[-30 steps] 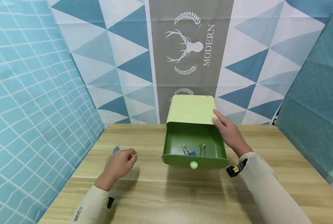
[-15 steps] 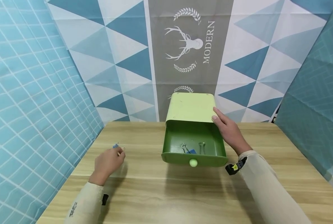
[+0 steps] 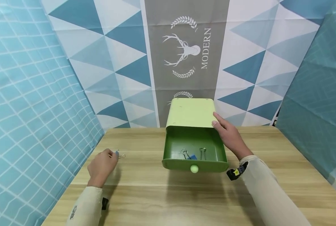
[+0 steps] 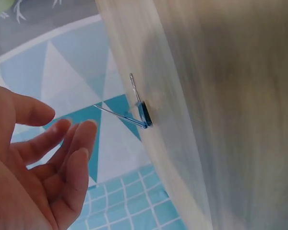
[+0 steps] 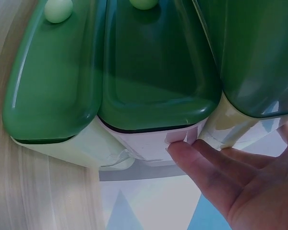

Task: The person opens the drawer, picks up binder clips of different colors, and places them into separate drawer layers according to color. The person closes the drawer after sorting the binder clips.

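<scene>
A blue binder clip (image 4: 144, 114) with silver wire handles sits on the wooden table (image 3: 145, 194) at the left. My left hand (image 3: 102, 164) is right beside it, fingers loosely curled, and the left wrist view shows a gap between fingertips and clip. My right hand (image 3: 231, 138) rests against the right side of a light-green drawer cabinet (image 3: 191, 113), thumb at its top edge. In the right wrist view its fingers (image 5: 187, 155) lie nearly straight along the side. The top dark-green drawer (image 3: 173, 164) is pulled out; inside are a blue binder clip (image 3: 193, 157) and wire handles (image 3: 203, 153).
Below the pulled-out drawer, two closed drawers with round knobs (image 5: 58, 10) show in the right wrist view. A blue grid-patterned cloth (image 3: 38, 125) hangs along the left. Behind the cabinet is a patterned backdrop (image 3: 184, 62), and a teal cloth (image 3: 320, 103) hangs at the right.
My left hand has moved left across the table, up to the binder clip. The right hand has stayed on the cabinet's side, and the drawer is still out.
</scene>
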A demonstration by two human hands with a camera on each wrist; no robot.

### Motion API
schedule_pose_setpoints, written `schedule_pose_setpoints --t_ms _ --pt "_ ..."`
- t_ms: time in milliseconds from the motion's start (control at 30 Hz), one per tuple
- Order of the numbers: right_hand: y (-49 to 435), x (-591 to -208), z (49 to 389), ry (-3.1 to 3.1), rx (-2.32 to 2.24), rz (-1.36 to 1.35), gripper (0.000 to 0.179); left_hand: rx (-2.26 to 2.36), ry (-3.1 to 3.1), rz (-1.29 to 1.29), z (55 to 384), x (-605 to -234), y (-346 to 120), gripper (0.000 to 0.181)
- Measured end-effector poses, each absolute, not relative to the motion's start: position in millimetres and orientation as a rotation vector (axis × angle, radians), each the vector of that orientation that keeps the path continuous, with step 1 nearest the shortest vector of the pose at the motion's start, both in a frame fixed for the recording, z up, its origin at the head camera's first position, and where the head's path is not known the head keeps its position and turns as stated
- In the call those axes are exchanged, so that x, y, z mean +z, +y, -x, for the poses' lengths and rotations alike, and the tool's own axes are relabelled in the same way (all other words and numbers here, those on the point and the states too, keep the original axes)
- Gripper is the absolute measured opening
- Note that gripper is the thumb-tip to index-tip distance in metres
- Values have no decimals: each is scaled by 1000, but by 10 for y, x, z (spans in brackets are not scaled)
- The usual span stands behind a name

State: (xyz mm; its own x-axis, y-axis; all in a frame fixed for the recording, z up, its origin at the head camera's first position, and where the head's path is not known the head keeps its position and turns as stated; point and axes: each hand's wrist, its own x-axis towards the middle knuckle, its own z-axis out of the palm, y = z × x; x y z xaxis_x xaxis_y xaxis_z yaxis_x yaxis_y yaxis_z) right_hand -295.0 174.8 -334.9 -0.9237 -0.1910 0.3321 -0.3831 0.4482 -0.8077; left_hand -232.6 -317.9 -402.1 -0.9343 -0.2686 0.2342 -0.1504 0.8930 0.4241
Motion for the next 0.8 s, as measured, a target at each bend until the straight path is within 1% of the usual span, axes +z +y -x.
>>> schedule_pose_setpoints --t_ms 267,433,500,700,800 --pt "1781 -3371 2953 -2495 1519 -487 64 -609 -2790 -335 2477 -4119 -3249 44" --pt "1736 -3345 2988 -2506 1479 -493 63 -598 -2847 -368 2515 -4165 -3319 56" --pt "1731 -3335 2990 -2517 1477 -483 63 -568 -2885 -360 2541 -4184 -3342 59" --pt "1754 -3314 2980 -2543 1473 -462 64 -475 -2981 -258 2647 -4203 -3370 55" --pt "1745 -3306 2975 -2539 1472 -473 63 -476 -3017 -246 2685 -4204 -3374 54"
